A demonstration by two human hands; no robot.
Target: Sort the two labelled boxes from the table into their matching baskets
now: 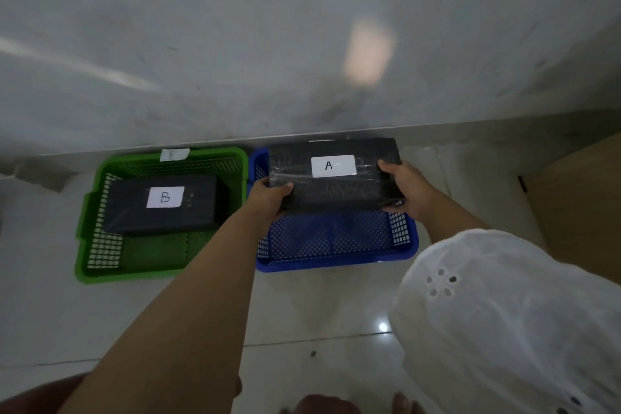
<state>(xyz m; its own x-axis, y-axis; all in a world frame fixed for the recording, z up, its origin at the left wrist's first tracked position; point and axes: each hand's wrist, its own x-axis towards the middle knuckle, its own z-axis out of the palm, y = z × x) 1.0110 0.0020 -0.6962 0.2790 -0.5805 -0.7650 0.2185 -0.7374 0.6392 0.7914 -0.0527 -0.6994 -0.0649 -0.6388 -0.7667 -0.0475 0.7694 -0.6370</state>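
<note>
Box A above blue basket

head view, steeply down, close above floor

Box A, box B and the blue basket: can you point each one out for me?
box A [336, 193], head view, on its dark top below the label.
box B [131, 208], head view, on its dark lid.
blue basket [336, 262], head view, on its near rim.
</note>
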